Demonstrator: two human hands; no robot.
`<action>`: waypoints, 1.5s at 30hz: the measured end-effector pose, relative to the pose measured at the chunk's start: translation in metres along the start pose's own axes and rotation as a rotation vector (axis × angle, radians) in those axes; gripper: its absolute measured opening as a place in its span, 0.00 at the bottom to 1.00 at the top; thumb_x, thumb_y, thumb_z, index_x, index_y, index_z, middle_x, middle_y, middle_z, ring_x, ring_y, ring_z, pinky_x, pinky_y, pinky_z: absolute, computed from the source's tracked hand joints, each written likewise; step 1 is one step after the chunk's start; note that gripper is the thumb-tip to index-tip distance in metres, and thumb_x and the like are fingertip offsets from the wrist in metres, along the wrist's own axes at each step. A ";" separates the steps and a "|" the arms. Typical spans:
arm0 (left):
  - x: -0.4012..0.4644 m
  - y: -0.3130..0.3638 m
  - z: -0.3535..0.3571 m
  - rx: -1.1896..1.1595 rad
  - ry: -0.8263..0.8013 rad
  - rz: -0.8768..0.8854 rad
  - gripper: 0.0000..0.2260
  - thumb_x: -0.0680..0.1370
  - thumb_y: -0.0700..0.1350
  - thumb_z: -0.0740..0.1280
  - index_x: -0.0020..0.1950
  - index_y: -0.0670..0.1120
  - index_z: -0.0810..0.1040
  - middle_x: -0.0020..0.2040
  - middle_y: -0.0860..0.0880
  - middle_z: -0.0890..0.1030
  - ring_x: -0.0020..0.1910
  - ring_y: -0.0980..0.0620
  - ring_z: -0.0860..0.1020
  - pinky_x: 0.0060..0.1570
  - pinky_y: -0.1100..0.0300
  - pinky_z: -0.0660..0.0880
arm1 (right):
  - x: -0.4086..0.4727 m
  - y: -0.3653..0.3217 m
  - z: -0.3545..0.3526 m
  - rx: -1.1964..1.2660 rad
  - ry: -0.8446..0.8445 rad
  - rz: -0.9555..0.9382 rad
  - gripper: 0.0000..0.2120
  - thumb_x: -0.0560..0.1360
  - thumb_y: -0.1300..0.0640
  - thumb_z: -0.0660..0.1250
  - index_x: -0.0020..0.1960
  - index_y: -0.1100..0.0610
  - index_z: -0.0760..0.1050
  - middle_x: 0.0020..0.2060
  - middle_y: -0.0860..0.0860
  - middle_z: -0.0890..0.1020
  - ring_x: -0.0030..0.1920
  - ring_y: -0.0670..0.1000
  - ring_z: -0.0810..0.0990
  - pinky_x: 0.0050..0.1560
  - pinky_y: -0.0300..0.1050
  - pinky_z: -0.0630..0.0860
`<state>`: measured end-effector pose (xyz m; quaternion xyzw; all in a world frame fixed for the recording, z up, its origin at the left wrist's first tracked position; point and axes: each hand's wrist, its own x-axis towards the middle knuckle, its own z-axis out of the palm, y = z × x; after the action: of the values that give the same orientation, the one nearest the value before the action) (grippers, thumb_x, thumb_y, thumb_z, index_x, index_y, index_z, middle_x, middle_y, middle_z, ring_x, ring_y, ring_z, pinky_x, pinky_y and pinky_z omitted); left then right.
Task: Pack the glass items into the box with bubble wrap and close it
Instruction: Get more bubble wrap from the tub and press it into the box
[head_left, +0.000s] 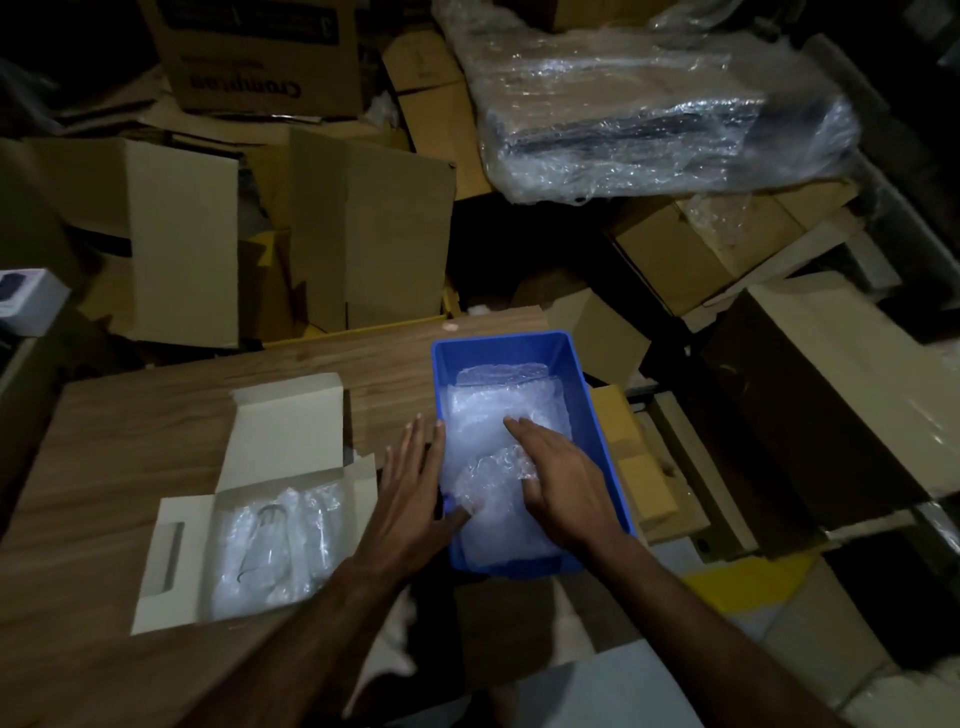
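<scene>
- A blue plastic bin (602, 410) stood at the right edge of the wooden bench (130, 431), filled with bubble wrap sheets (498, 410).
- The right hand (563, 475) lay inside the bin, fingers straight and close together on the wrap, its thumb tucked against a small bubble-wrapped bundle (493, 478).
- The left hand (410, 486) rested over the bin's left wall, fingers straight and slightly spread along the rim, the thumb touching the bundle's lower left side; the bundle sat between the two thumbs.
- Whether either thumb truly pinched the bundle could not be told in the dim light.
- An open white cardboard box (179, 551) lay on the bench to the left of the bin, just beside the left forearm, its lid flap (285, 431) raised toward the back.
- Inside the box lay a glass item (265, 540) covered in bubble wrap, its outline faint.
- Brown cartons (363, 234) and a plastic-wrapped package (649, 104) were piled beyond the bench.
</scene>
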<state>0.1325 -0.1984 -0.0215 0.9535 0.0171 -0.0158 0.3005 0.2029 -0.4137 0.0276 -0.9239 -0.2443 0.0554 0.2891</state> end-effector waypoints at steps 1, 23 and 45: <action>-0.001 0.007 -0.004 -0.058 0.026 0.010 0.43 0.73 0.78 0.51 0.81 0.61 0.36 0.82 0.55 0.36 0.81 0.55 0.35 0.80 0.45 0.41 | 0.000 -0.007 -0.002 0.014 0.035 -0.028 0.37 0.67 0.59 0.61 0.77 0.50 0.67 0.74 0.51 0.72 0.74 0.50 0.69 0.73 0.50 0.69; -0.117 -0.076 -0.195 -0.487 0.430 0.068 0.16 0.79 0.42 0.72 0.66 0.45 0.80 0.65 0.51 0.82 0.66 0.50 0.79 0.66 0.57 0.75 | 0.048 -0.178 0.006 0.094 0.059 -0.473 0.18 0.79 0.59 0.65 0.67 0.47 0.76 0.49 0.42 0.85 0.44 0.42 0.82 0.41 0.35 0.75; -0.114 -0.160 -0.216 -1.120 0.359 -0.941 0.27 0.78 0.61 0.67 0.64 0.38 0.80 0.51 0.44 0.84 0.48 0.47 0.82 0.54 0.54 0.78 | 0.030 -0.225 0.105 1.203 -0.698 0.551 0.16 0.78 0.54 0.72 0.63 0.60 0.80 0.61 0.61 0.82 0.65 0.63 0.79 0.69 0.61 0.73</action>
<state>0.0161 0.0538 0.0681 0.5382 0.4768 0.0244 0.6946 0.1091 -0.1853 0.0683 -0.5627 -0.0090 0.5400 0.6259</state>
